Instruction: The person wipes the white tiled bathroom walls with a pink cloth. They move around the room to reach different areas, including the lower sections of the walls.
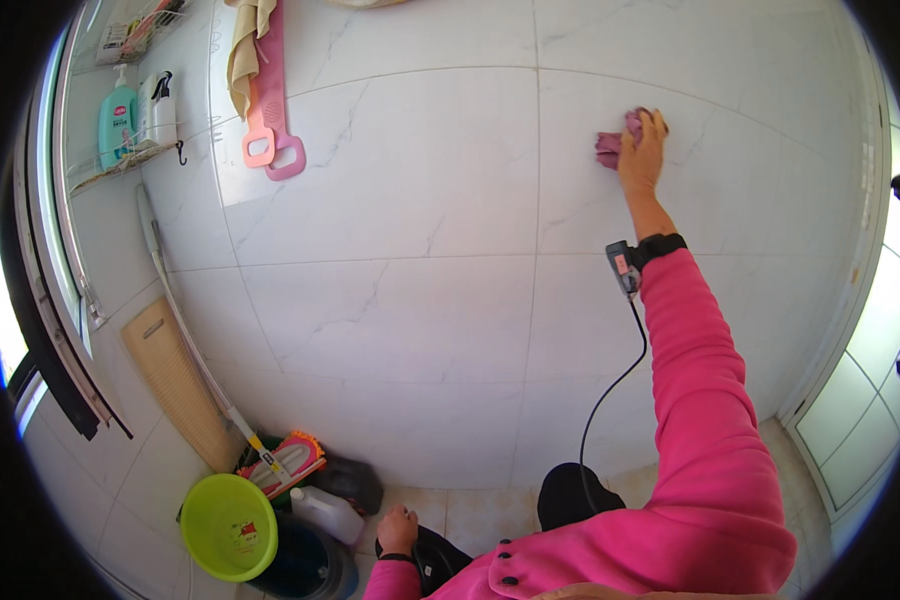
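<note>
The right arm is stretched out far, rising from the lower right of the view toward one o'clock, almost straight at the elbow. It wears a bright pink sleeve, and a black band with a small device sits at the wrist. The right hand [642,152] is at the end, palm turned away, fingers bent and closed. The left hand [398,530] hangs low at about seven o'clock, loosely curled, with a dark band on the wrist.

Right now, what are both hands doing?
Right hand: pressing a pink cloth against the wall tile.
Left hand: hangs low, holding nothing visible.
</note>
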Available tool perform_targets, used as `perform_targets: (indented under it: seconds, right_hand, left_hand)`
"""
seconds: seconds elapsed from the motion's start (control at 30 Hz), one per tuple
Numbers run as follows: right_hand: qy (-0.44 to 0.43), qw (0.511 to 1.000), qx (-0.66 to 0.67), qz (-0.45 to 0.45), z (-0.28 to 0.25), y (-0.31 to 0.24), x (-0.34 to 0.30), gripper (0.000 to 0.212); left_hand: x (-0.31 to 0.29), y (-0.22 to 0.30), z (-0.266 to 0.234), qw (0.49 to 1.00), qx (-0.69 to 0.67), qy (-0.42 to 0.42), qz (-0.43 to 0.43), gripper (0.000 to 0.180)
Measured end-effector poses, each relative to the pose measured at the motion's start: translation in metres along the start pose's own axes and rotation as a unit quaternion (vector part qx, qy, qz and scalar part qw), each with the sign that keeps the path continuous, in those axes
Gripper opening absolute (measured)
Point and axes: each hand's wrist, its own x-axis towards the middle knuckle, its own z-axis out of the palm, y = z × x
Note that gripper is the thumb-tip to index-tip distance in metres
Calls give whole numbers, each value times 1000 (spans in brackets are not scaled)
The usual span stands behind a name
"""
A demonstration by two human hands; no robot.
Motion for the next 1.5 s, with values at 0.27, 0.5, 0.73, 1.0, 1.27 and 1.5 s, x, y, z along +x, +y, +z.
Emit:
perform_targets:
  seconds: [0.27, 0.5, 0.73, 1.0, 1.27, 1.5]
  right_hand:
    - [18, 992, -20, -120, 79, -110, 15, 41]
    - [39, 976, 34, -211, 123, -176, 16, 29]
    - [-124, 906, 205, -348, 174, -269, -53, 30]
    - [-193, 906, 209, -315, 111, -209, -80, 19]
    - [-18, 991, -62, -115, 12, -31, 42, 28]
    - [35, 995, -97, -4, 4, -1, 20, 38]
  left_hand:
    - [7, 4, 2, 999, 12, -36, -5, 29]
    - [17, -5, 18, 997, 27, -69, 5, 33]
    - [11, 6, 12, 998, 40, -39, -27, 33]
    - [1, 4, -5, 997, 41, -27, -65, 31]
    - [1, -8, 9, 999, 32, -4, -4, 29]
    - [5, -11, 15, 999, 30, -29, 35, 30]
